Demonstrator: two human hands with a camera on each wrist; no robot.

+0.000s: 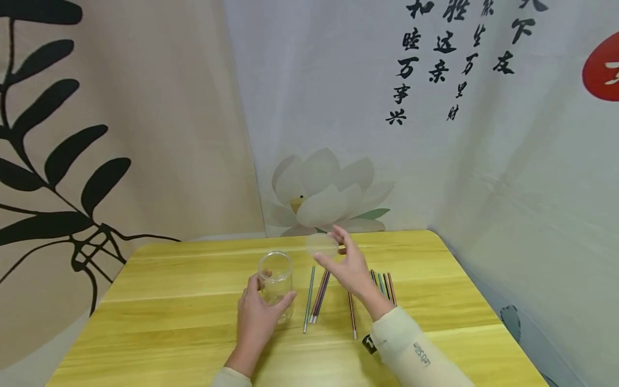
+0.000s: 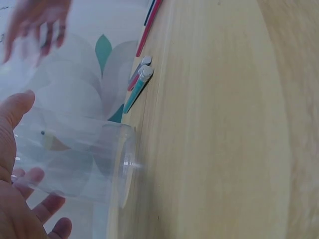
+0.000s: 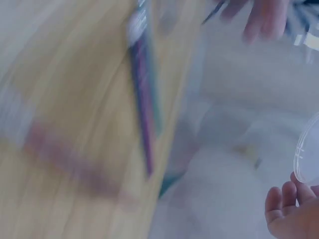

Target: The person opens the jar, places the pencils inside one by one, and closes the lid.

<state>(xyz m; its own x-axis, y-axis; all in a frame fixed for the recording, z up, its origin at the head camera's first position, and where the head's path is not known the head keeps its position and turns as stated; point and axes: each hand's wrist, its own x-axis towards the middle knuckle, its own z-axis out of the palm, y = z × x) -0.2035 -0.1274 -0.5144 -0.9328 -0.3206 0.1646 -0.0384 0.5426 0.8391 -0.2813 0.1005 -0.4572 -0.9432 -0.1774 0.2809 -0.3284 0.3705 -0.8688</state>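
Note:
My left hand [image 1: 256, 317] grips a clear jar [image 1: 276, 277] that stands upright at the middle of the table, its round mouth uncovered. In the left wrist view the thumb and fingers lie on either side of the transparent jar [image 2: 75, 154]. To the right, my right hand [image 1: 354, 269] holds a round translucent lid [image 1: 319, 244] in the air, slightly higher than the jar's rim and apart from it. The right wrist view shows the lid [image 3: 310, 149] partly cut off at the frame's edge, against the fingers.
Several thin coloured pencils lie on the yellow wooden table [image 1: 184, 312]: a blue-green pencil [image 1: 309, 301] and dark red pencils [image 1: 321, 295] right of the jar, others beyond the right forearm. A small black object [image 1: 369, 344] sits by the right sleeve. Printed curtains hang behind.

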